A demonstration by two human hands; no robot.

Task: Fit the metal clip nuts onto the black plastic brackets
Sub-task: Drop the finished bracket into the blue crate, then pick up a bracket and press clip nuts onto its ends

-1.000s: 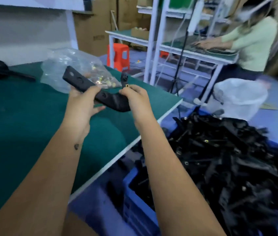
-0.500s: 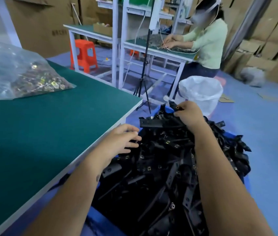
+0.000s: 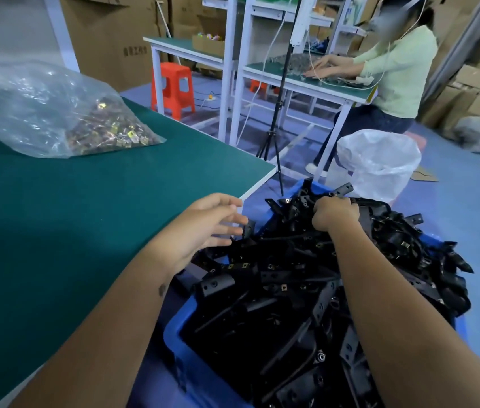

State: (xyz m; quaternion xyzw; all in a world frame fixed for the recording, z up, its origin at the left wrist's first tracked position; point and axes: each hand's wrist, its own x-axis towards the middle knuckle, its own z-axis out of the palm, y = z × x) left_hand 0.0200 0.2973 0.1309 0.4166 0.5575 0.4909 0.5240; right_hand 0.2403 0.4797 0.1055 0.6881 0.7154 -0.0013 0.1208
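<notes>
Head view: right hand [image 3: 334, 214] is down on the far end of the heap of black plastic brackets [image 3: 306, 290], fingers curled around one bracket [image 3: 371, 206] at the top of the pile; exact contact under the fingers is hidden. Left hand [image 3: 212, 223] hangs over the gap between the desk [image 3: 85, 216] edge and the pile, fingers straight and spread, holding nothing, fingertips just beside an upright bracket end. Brackets fill a blue bin [image 3: 180, 328] on the floor right of the desk, heaped above the rim; several in the pile show small square metal clip nuts [image 3: 244, 265] in place. Loose supply of clip nuts sits in a clear plastic bag [image 3: 41, 110] on the green desk top, far left, well apart from both hands; the bag lies slumped with the nuts bunched toward its right end. Background: white-lined bin [image 3: 380, 163] on the floor just beyond the bracket pile, a tripod stand [image 3: 277, 119] between desk and next bench, an orange stool [image 3: 173, 88], cardboard boxes [image 3: 109, 36] along the wall, and another person in a light green top [image 3: 400, 72] seated at a second workbench, both hands on its surface.
</notes>
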